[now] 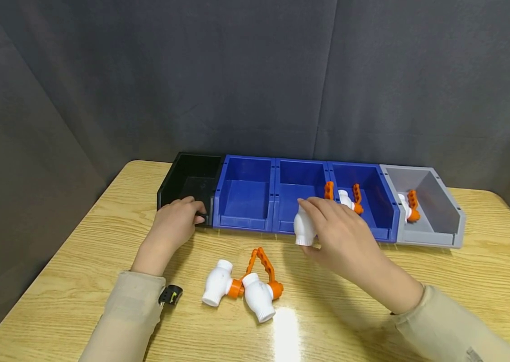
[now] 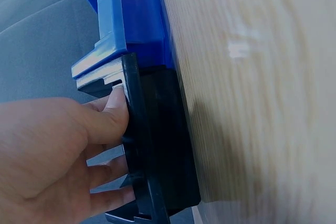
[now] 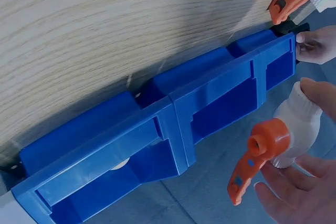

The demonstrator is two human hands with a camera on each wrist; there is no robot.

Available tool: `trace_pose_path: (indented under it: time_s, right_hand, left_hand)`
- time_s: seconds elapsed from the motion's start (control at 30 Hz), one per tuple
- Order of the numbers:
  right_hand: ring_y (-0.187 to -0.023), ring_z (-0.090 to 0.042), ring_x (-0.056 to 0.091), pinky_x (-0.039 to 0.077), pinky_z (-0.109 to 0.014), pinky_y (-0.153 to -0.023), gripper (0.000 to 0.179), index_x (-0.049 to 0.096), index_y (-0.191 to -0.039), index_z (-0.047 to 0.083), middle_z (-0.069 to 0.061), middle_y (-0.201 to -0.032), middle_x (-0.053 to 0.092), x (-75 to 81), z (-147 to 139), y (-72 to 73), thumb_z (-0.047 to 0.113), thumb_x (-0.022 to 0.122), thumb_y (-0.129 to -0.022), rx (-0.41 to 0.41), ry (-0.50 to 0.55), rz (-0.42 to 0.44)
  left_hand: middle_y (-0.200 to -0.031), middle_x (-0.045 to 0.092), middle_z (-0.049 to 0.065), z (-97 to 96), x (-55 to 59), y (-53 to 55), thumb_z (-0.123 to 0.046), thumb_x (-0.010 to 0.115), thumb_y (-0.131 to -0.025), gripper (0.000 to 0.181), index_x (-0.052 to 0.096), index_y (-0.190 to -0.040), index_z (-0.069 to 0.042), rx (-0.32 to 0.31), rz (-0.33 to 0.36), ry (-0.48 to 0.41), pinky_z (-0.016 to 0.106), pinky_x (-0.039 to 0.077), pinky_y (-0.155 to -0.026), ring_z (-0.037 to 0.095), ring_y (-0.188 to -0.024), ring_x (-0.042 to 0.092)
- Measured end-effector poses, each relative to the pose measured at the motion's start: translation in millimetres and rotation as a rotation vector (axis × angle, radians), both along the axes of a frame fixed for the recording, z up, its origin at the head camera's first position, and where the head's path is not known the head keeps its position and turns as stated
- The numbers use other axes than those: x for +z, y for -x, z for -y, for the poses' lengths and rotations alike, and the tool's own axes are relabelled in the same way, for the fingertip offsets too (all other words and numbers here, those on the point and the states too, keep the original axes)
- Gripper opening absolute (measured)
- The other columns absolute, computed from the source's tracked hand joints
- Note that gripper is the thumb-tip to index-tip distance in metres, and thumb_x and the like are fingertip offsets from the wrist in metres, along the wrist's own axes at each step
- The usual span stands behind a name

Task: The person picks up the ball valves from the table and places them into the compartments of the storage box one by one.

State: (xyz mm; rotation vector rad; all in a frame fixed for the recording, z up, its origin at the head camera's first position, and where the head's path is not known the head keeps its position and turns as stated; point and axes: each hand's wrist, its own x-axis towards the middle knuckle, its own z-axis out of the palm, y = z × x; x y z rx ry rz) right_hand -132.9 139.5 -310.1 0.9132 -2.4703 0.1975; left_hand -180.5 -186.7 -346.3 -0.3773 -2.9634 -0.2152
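Note:
My right hand [image 1: 340, 234] holds a white ball valve [image 1: 304, 229] between thumb and fingers, over the front edge of the middle blue bin [image 1: 297, 173]. Its orange lever handle [image 3: 247, 174] points away from the palm in the right wrist view. At the black bin [image 1: 196, 166] on the row's left end, my left hand [image 1: 175, 221] grips the front rim. The left wrist view shows the thumb [image 2: 116, 108] against that rim with the other fingers spread along it. Two more white valves, a left one [image 1: 217, 282] and a right one [image 1: 259, 297], lie on the table between my forearms.
The bins stand side by side along the table's back: black, three blue, then grey [image 1: 433, 201]. One valve [image 1: 347, 200] lies in the right blue bin and another [image 1: 410, 206] in the grey bin. A dark curtain [image 1: 255, 75] hangs behind the wooden table [image 1: 83, 266].

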Motion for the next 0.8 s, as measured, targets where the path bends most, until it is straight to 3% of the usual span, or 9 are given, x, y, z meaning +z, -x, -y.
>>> trace_pose_path:
  time_s: [0.3,0.6,0.8]
  right_hand:
    - [-0.113,-0.038,0.059,0.049,-0.053,-0.095,0.085,0.055,-0.134,-0.004,-0.020,-0.126,0.060,4.6,-1,12.6,0.021,0.094,-0.062,-0.010,-0.002,0.022]
    - [-0.101,-0.038,0.063,0.052,-0.050,-0.087,0.081,0.057,-0.130,-0.005,-0.021,-0.120,0.062,6.2,-3,29.1,0.026,0.092,-0.064,-0.021,-0.021,-0.024]
    - [-0.099,-0.038,0.063,0.052,-0.049,-0.084,0.083,0.057,-0.131,-0.005,-0.021,-0.121,0.062,8.7,-2,36.3,0.030,0.093,-0.065,-0.058,-0.037,0.024]
  left_hand:
    - [-0.093,0.064,0.008,-0.3,1.3,-0.4,-0.015,0.068,-0.094,0.012,0.073,-0.101,-0.007,-0.001,0.001,-0.002,0.050,0.052,-0.081,0.034,-0.091,0.065]
    - [-0.094,0.064,0.008,-0.2,0.7,-1.1,-0.015,0.068,-0.094,0.012,0.073,-0.101,-0.007,0.001,0.001,-0.004,0.050,0.052,-0.082,0.034,-0.092,0.064]
    - [-0.095,0.065,0.009,-0.1,0.5,-0.9,-0.015,0.068,-0.094,0.011,0.073,-0.101,-0.008,0.002,-0.003,-0.005,0.051,0.051,-0.083,0.035,-0.093,0.065]
